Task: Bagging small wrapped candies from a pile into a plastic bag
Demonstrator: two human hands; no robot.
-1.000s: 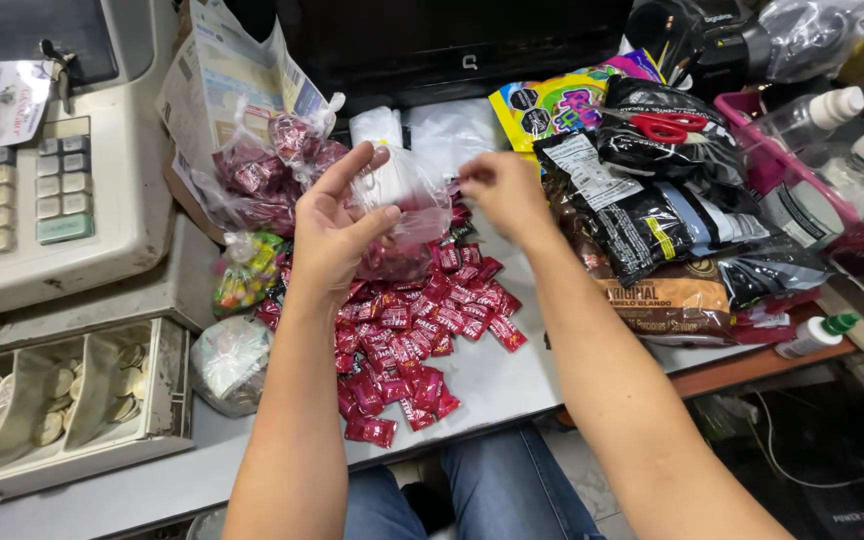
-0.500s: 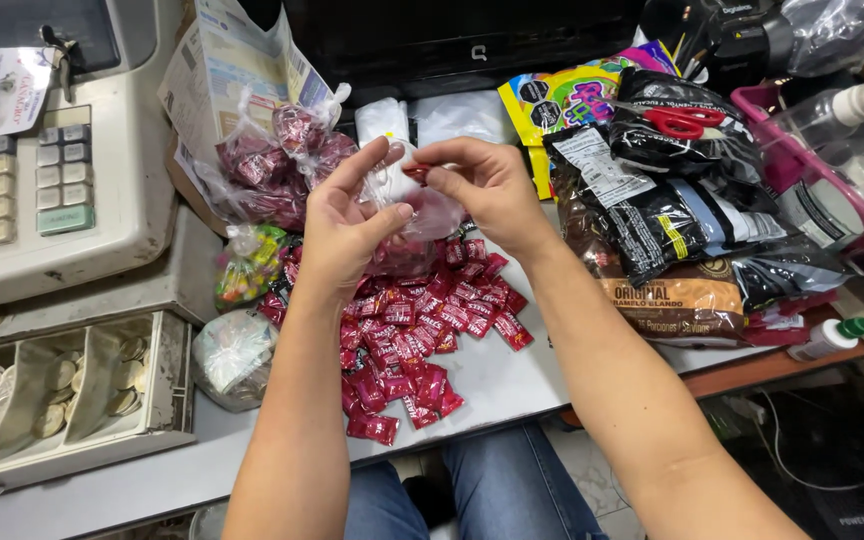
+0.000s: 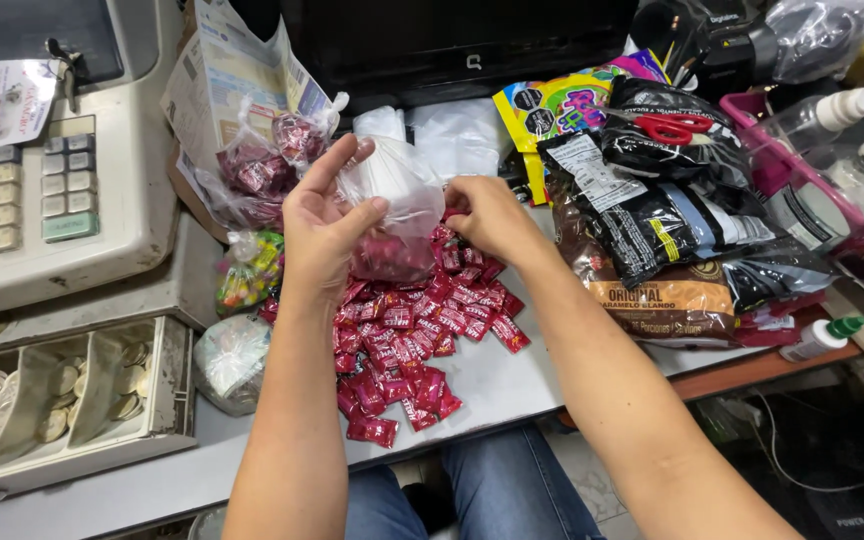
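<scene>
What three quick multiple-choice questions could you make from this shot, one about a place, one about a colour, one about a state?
1. Where is the coin drawer?
A. near left, under the cash register
B. far right
C. behind the black monitor

2. What colour are the loose candies on the counter?
A. blue
B. red
C. white

3. What does the left hand do?
A. lies flat
B. presses keys
C. holds a clear plastic bag

Answers: 1 A, coin trays sit there. 2 B, all wrappers are red. 3 C, its fingers grip the bag.
</scene>
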